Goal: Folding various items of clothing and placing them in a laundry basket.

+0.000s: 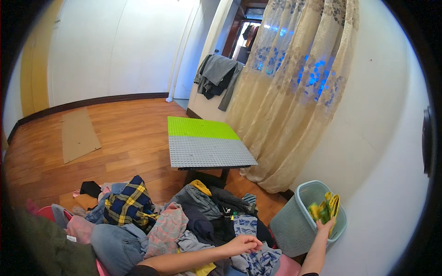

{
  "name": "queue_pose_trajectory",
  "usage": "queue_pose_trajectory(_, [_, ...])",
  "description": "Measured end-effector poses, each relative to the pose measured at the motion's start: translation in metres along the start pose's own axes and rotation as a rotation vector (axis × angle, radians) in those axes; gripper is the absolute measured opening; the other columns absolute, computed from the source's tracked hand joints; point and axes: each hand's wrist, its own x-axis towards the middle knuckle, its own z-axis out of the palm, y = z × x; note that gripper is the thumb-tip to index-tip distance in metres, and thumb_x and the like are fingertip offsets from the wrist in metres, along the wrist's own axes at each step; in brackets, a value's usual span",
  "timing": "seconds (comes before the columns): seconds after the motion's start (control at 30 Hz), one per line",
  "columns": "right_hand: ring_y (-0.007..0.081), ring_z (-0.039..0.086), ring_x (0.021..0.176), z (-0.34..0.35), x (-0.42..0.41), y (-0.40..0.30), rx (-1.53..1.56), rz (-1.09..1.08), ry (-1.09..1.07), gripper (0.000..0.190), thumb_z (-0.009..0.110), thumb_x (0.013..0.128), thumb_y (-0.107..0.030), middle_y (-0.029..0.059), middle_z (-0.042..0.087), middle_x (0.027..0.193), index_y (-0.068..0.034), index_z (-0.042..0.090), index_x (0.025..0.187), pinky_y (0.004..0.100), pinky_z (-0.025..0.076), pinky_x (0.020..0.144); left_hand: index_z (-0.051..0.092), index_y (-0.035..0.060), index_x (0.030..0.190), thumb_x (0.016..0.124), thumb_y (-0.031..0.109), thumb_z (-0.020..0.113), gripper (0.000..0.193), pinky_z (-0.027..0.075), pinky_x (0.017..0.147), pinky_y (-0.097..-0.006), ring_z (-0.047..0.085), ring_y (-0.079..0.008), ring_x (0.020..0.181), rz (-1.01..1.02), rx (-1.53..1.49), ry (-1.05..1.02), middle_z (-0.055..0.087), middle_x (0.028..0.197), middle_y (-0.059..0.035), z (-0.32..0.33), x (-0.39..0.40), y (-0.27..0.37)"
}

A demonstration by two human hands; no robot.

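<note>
My right hand [325, 225] grips a yellow-and-green cloth item [330, 210] at the mouth of a pale blue-green plastic laundry basket [290, 220]. The basket leans beside the wall on the right. Over the clothes heap hovers my left hand [244, 244], its fingers loosely bent and nothing visible in them. Just below and beyond it lie grey garments with a blue vehicle print [246, 224]. Around these are a pink patterned cloth [169, 226], a navy-and-yellow plaid garment [129, 203], dark clothes [198, 220] and a grey-blue garment [195, 200].
A low table with a green and grey studded building-brick top [210, 150] stands beyond the heap. Sheer beige curtains [276, 120] hang at right, near clothes draped over a ledge [219, 74]. A flat cardboard sheet [79, 134] lies on the wood floor [134, 138].
</note>
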Motion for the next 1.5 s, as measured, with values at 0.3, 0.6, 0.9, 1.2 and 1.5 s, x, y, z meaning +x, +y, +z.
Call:
queue_pose_trajectory(0.3, [0.0229,0.046,0.101,0.002,0.018,0.019,-0.316,-0.349,-0.016,0.051,0.057,0.078,-0.023,0.0141,0.044,0.111,-0.004,0.037,0.120,0.0346,0.036,0.087,0.055,0.0032,0.106,0.089,0.014,0.047,0.022,0.044,0.074,-0.0224,0.056,-0.0099,0.087,0.019,0.031,-0.027,0.061,0.096,-0.0034,-0.001,0.003,0.001])
queue_pose_trajectory(0.6, [0.0251,0.054,0.089,0.024,-0.139,0.189,-1.174,-0.808,-0.841,0.028,0.061,0.071,-0.013,0.0155,0.055,0.095,0.000,0.056,0.095,0.0332,0.042,0.079,0.056,-0.0014,0.102,0.088,0.006,0.045,0.019,0.046,0.079,-0.0254,0.057,-0.0125,0.087,0.277,0.112,0.205,0.061,0.093,-0.0072,-0.035,-0.013,0.039])
queue_pose_trajectory(0.9, [0.0296,0.046,0.101,-0.028,-0.224,0.265,-2.091,-0.982,-1.316,0.037,0.064,0.071,-0.037,0.0100,0.053,0.108,-0.017,0.060,0.102,0.0424,0.040,0.082,0.055,-0.0027,0.100,0.088,0.005,0.045,0.017,0.045,0.080,-0.0260,0.056,-0.0126,0.088,0.347,0.113,0.225,0.059,0.094,-0.0076,-0.043,-0.010,0.042])
queue_pose_trajectory(1.2, [0.0320,0.054,0.084,-0.036,-0.198,0.275,-1.661,-0.863,-1.021,0.025,0.060,0.074,-0.021,0.0140,0.057,0.088,-0.005,0.060,0.093,0.0397,0.044,0.071,0.055,-0.0034,0.099,0.087,0.004,0.045,0.017,0.045,0.079,-0.0250,0.056,-0.0123,0.087,0.386,0.165,0.259,0.060,0.094,-0.0081,-0.047,-0.012,0.049])
queue_pose_trajectory(1.5, [0.0136,0.053,0.069,-0.013,-0.203,0.232,-0.847,-0.286,-0.710,0.012,0.053,0.081,-0.009,0.0030,0.058,0.073,0.000,0.059,0.078,0.0253,0.041,0.065,0.051,0.0017,0.112,0.080,0.015,0.058,0.036,0.040,0.088,-0.0332,0.048,-0.0219,0.109,0.337,0.594,0.564,0.050,0.116,-0.0135,-0.042,-0.005,0.032])
